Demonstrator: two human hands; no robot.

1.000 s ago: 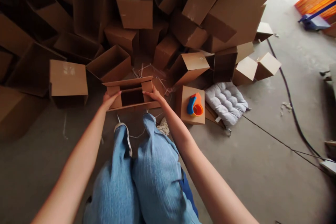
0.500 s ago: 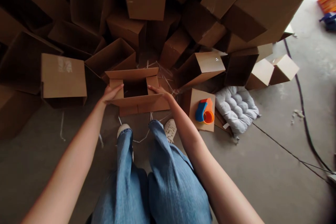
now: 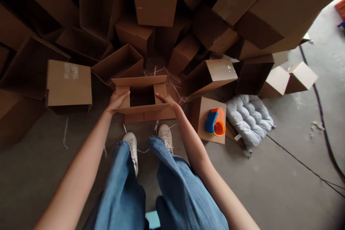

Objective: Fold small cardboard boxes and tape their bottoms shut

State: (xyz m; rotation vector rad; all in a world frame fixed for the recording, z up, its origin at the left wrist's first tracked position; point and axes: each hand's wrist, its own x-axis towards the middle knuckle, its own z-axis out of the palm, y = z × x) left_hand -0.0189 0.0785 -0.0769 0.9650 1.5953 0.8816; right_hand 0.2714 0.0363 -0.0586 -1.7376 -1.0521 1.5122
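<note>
Between my hands is a cardboard box (image 3: 140, 82) with its top facing me. Its two short flaps are folded partly over the opening, and the long flaps stand out at front and back. My left hand (image 3: 118, 100) grips the left end, fingers lying over the left short flap. At the right end my right hand (image 3: 166, 100) holds on the same way, fingers on the right short flap. Through the gap between the flaps the inside looks dark. Below the box a flat piece of cardboard (image 3: 151, 116) shows.
Open cardboard boxes (image 3: 155, 1) are heaped beyond and to both sides. On a small box (image 3: 202, 115) to the right rests an orange and blue tape dispenser (image 3: 215, 121). Beside it lies a grey tufted cushion (image 3: 249, 120). White strapping (image 3: 175, 86) and a black cable (image 3: 322, 115) trail across the floor.
The view has shifted slightly, so the surroundings sit a little lower and further right. Both hands keep their hold on the box. My feet have shifted, and more of both shoes shows.
</note>
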